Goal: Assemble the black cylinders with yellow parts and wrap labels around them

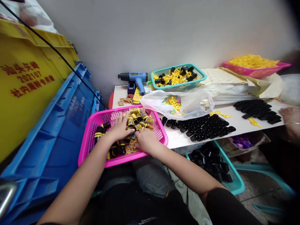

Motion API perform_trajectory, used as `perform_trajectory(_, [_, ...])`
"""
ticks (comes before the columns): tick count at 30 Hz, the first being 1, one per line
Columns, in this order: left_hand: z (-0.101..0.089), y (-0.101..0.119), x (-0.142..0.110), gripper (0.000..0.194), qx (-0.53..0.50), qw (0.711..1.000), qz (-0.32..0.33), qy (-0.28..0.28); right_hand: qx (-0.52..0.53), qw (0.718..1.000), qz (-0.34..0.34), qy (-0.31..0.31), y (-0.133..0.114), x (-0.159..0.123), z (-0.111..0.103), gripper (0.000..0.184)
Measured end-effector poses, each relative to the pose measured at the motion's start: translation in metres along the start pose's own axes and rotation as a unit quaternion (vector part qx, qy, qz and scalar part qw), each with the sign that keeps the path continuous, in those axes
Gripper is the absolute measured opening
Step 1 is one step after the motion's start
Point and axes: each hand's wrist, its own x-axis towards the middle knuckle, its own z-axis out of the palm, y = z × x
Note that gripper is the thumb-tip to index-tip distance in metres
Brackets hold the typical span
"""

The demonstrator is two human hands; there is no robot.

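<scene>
A pink basket (126, 160) sits left of centre in the frame, across the person's lap and against the left end of the worktop (173, 139). Small yellow-labelled containers (130, 121) fill its upper and middle part, with black cups (122, 149) towards its lower left. The left hand (119, 126) lies over the containers with its fingers spread apart. The right hand (147, 140) reaches in from the lower right, fingers bent down among them — whether they are closed on a piece, I cannot tell.

Above the basket, a blue heat gun (140, 78) points left. At upper centre, a teal basket (180, 86) holds yellow and black parts; below it lies a clear plastic bag (194, 104) with small bright pieces inside. Black caps (203, 126) stand in rows right of the pink basket. A co-worker's hand (290, 115) shows, blurred, at the right edge. Large crates — yellow (23, 78) above blue (47, 137) — fill the left side.
</scene>
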Motion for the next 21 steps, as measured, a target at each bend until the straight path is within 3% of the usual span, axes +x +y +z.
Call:
perform_trajectory(3, [-0.013, -0.005, -0.013, 0.078, -0.024, 0.997, 0.018, 0.065, -0.002, 1.0, 0.009, -0.025, -0.002, 0.003, -0.005, 0.022])
perform_trajectory(5, [-0.02, -0.005, -0.032, 0.053, -0.077, 0.985, 0.046, 0.145, -0.005, 0.999, 0.024, -0.027, 0.003, 0.0, -0.008, 0.02])
perform_trajectory(7, [-0.021, 0.0, -0.054, 0.036, -0.171, 0.965, 0.03, 0.198, 0.02, 0.999, 0.029, -0.017, 0.013, -0.008, -0.011, 0.02])
perform_trajectory(9, [-0.014, 0.009, -0.073, 0.032, -0.308, 0.932, -0.017, 0.191, 0.126, 0.992, 0.021, 0.015, 0.022, -0.016, -0.013, 0.024])
perform_trajectory(11, [-0.003, 0.019, -0.082, 0.042, -0.457, 0.877, -0.02, 0.148, 0.278, 0.96, -0.015, 0.037, 0.028, -0.02, -0.017, 0.03])
perform_trajectory(14, [0.011, 0.027, -0.08, 0.044, -0.588, 0.794, -0.041, 0.152, 0.393, 0.915, -0.087, 0.01, 0.03, -0.012, -0.023, 0.038])
perform_trajectory(16, [0.012, 0.023, -0.075, 0.041, -0.629, 0.756, -0.063, 0.17, 0.373, 0.924, -0.077, 0.024, 0.031, 0.001, -0.023, 0.04])
perform_trajectory(18, [0.009, 0.014, -0.074, 0.045, -0.647, 0.737, -0.081, 0.175, 0.289, 0.955, -0.036, 0.051, 0.034, 0.013, -0.018, 0.033])
perform_trajectory(20, [0.006, 0.004, -0.076, 0.048, -0.652, 0.731, -0.098, 0.178, 0.176, 0.984, -0.031, 0.028, 0.04, 0.021, -0.009, 0.022])
perform_trajectory(21, [0.005, 0.0, -0.078, 0.048, -0.652, 0.728, -0.106, 0.184, 0.128, 0.991, -0.041, 0.002, 0.044, 0.021, -0.005, 0.025])
